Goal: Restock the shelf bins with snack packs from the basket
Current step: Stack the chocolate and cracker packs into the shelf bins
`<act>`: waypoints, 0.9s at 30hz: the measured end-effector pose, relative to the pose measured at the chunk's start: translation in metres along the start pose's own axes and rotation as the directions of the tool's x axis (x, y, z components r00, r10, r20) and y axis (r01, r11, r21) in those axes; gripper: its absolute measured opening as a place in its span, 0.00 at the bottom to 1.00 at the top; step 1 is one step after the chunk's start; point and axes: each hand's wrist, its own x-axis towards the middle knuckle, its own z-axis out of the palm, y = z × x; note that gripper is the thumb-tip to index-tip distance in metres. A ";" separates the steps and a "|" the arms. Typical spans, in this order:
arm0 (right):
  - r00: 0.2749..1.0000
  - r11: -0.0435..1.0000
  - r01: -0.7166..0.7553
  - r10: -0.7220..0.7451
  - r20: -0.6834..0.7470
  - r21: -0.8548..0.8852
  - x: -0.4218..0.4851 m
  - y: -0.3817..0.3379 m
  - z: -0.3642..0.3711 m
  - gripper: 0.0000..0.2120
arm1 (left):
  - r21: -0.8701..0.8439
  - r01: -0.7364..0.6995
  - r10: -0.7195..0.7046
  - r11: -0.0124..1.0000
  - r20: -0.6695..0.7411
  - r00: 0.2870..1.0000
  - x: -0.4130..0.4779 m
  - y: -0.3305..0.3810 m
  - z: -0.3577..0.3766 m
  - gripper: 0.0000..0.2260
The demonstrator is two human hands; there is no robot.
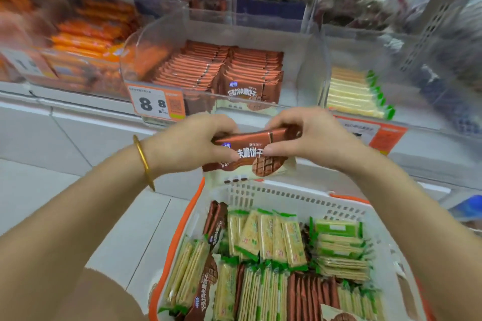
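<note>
A price tag [156,104] reads "8 8"; above the basket [287,195], left hand [190,143] and right hand [313,138] pinch brown biscuit packs [250,161].

One view only. Head camera: wide-angle, worn on the person's head, facing forward and down. Basket [287,196] close below, filling the lower frame; shelf bins [300,60] near ahead across the upper frame, blurred toward the edges.

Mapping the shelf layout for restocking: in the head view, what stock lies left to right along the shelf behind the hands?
Orange wrapped snack sticks → brown chocolate-biscuit packs in rows → pale yellow cracker packs with green ends.
</note>
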 end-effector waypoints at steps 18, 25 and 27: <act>0.932 0.689 -0.356 0.211 -0.296 -0.631 0.141 0.014 -0.005 0.26 | 0.588 0.040 0.234 0.808 -0.382 0.894 0.039 -0.046 0.009 0.30; 0.923 0.648 -0.382 0.226 -0.313 -0.659 0.137 0.005 -0.006 0.30 | 0.570 0.013 0.263 0.821 -0.398 0.879 0.033 -0.041 0.010 0.30; 0.907 0.703 -0.362 0.113 -0.406 -0.612 0.117 -0.006 -0.011 0.26 | 0.546 -0.007 0.286 0.838 -0.428 0.857 0.021 -0.035 0.011 0.29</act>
